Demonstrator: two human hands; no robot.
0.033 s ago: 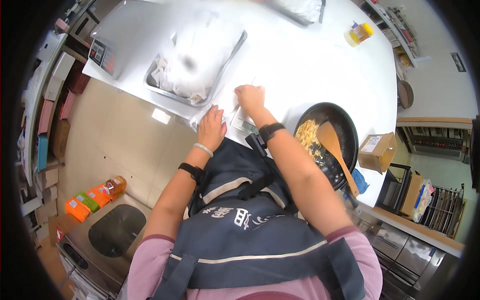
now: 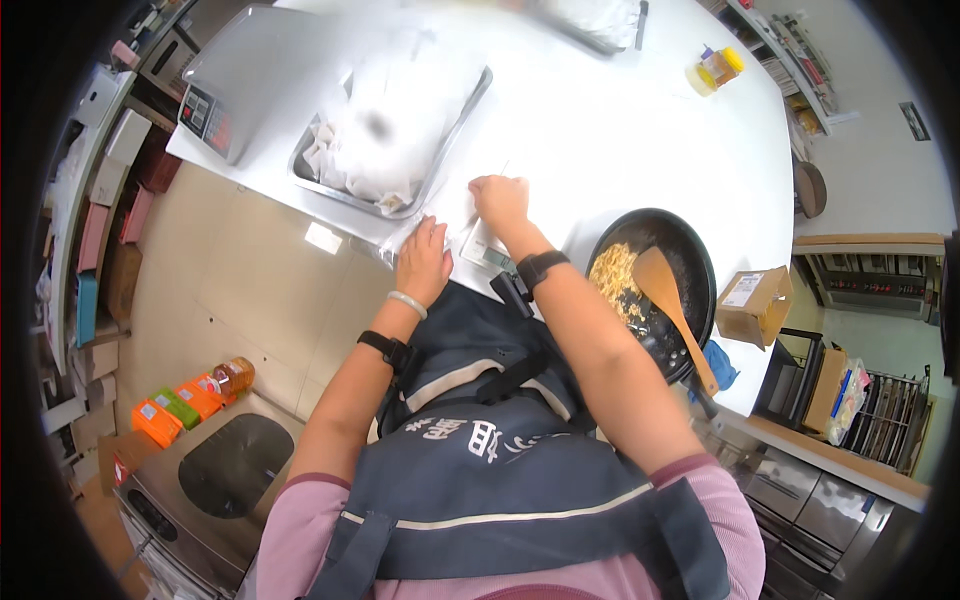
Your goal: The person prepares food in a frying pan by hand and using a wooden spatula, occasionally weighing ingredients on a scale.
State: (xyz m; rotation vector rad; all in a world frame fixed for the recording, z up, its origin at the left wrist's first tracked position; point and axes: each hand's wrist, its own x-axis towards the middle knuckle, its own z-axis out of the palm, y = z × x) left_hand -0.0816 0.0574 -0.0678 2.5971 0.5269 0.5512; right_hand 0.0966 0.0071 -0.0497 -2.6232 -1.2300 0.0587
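Pinning a clear plastic sheet (image 2: 450,215) flat at the white worktop's (image 2: 620,130) near edge: left hand (image 2: 424,262) palm-down, fingers spread; right hand (image 2: 498,200) curled on it, grip closure unclear. Pan (image 2: 655,290) with wooden spatula (image 2: 672,305) parked right, out of the way.

From up here I see bare white table (image 2: 620,130) ahead of my right hand (image 2: 498,200), open all the way to the yellow-capped jar (image 2: 720,66) at the far edge. To the left, the metal tray (image 2: 455,140) heaped with white wrapping blocks the way, with the scale (image 2: 215,110) beyond it. On the right, the black pan (image 2: 690,255) and its wooden spatula (image 2: 672,300) sit close to my forearm, with a cardboard box (image 2: 752,300) just past them.
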